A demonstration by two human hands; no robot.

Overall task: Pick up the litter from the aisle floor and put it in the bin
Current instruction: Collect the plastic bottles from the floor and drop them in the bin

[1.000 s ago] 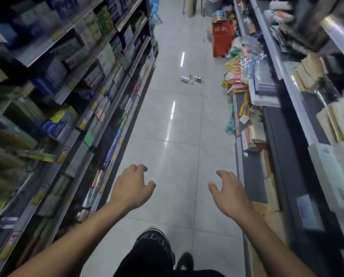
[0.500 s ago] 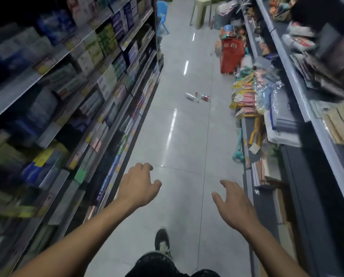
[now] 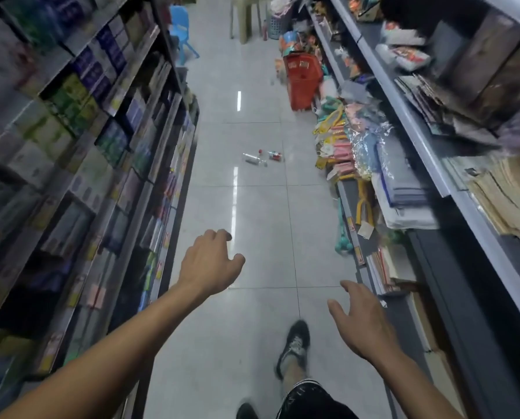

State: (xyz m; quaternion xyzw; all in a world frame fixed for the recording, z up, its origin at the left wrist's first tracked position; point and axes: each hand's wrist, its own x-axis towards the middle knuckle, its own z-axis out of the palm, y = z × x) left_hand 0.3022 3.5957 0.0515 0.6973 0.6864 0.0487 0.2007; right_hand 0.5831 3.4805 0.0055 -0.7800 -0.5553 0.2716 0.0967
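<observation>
Litter lies on the grey tiled aisle floor well ahead of me: a clear plastic bottle [image 3: 254, 159] on its side, a small red cap [image 3: 260, 151] beside it, and a second small bottle with a red label [image 3: 275, 155] just to its right. My left hand [image 3: 209, 263] hovers over the floor with loosely curled fingers and holds nothing. Lower and to the right, my right hand [image 3: 360, 323] is also held out, relaxed and holding nothing. A red basket-like bin [image 3: 302, 81] stands farther down the aisle on the right side.
Stocked shelves [image 3: 80, 140] line the left side and cluttered shelves [image 3: 410, 152] the right, with goods spilling toward the floor at the right edge. A blue chair [image 3: 182, 33] and a beige stool [image 3: 245, 16] stand at the far end. My shoe [image 3: 295, 346] steps forward on the tiles.
I have walked forward along the aisle, so the litter and the red bin appear nearer. Both hands stay held out and hold nothing; a foot has stepped ahead.
</observation>
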